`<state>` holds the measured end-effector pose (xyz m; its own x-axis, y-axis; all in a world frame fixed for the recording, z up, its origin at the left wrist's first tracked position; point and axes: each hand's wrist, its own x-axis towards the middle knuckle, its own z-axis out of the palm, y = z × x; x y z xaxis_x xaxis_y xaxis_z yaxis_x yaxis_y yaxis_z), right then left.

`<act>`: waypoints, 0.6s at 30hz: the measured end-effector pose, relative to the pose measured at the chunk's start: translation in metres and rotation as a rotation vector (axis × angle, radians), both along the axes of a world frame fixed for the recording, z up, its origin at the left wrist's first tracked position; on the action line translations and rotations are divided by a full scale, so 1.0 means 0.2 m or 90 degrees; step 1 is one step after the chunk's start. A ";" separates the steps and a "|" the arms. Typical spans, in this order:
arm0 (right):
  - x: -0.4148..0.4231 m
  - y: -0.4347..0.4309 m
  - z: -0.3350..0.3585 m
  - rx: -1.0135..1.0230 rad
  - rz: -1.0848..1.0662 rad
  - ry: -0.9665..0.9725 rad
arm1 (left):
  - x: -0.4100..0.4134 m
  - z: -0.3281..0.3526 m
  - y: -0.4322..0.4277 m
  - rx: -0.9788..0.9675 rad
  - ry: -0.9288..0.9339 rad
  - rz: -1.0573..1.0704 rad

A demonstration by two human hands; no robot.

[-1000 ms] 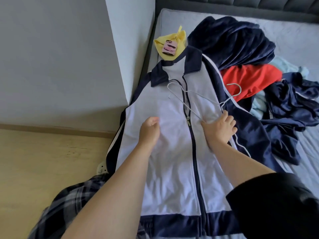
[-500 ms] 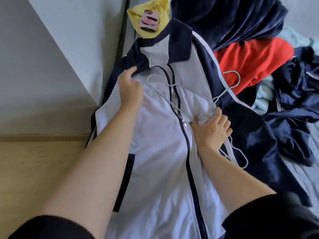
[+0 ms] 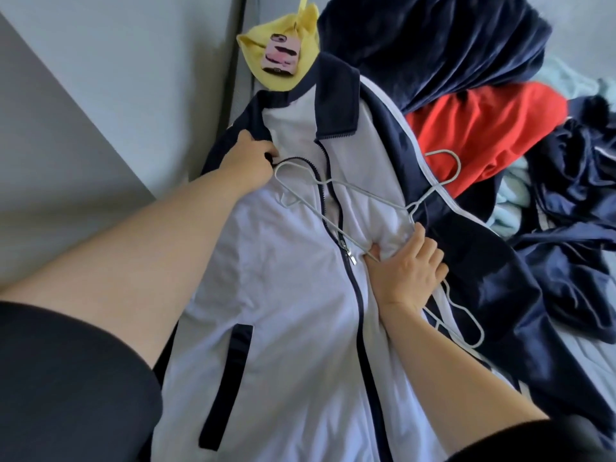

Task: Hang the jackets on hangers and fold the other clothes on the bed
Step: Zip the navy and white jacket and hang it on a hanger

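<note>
Laid front-up along the wall-side edge of a grey-sheeted bed (image 3: 588, 356): a white zip-front jacket with navy collar, navy sleeves and a navy pocket strip (image 3: 283, 295), zip open from the collar down to the metal pull at mid-chest, closed below. Resting across its chest, outside the cloth: a thin white wire hanger (image 3: 366, 199), one shoulder end just beside the left hand, hook lying over the navy sleeve towards the red cloth, other shoulder end on the sleeve past the right wrist. Left hand (image 3: 248, 163) at the collar's wall side, fingers curled round the navy front edge and gripping it. Right hand (image 3: 408, 266) on the white panel just right of the zip, thumb dug into a fold, fingers bent over bunched white fabric and pinching it, hanger wire passing under the palm. Black sleeves on both upper arms. Just above the collar, a yellow cloth (image 3: 300, 25) with a pink patterned phone (image 3: 281, 55) on top. Heaped to the right, touching the jacket's sleeve: a dark navy plush garment (image 3: 433, 48), a crumpled red garment (image 3: 483, 128), pale blue fabric (image 3: 510, 200) and shiny navy clothing (image 3: 573, 181).
</note>
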<state>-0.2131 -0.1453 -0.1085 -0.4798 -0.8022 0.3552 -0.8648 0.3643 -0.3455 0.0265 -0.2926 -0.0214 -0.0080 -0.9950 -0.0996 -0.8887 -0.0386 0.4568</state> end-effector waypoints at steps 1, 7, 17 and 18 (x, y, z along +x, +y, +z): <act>0.00 0.00 0.00 -0.002 0.000 0.003 | 0.00 0.00 0.00 0.006 0.011 0.024; 0.00 -0.01 -0.01 0.000 0.000 0.005 | -0.06 0.02 -0.01 0.083 0.135 0.200; -0.01 -0.02 -0.01 0.000 0.006 0.001 | -0.02 -0.07 0.03 0.105 0.099 0.279; -0.01 -0.02 -0.01 0.001 0.009 0.001 | -0.01 -0.06 0.04 0.115 0.117 0.294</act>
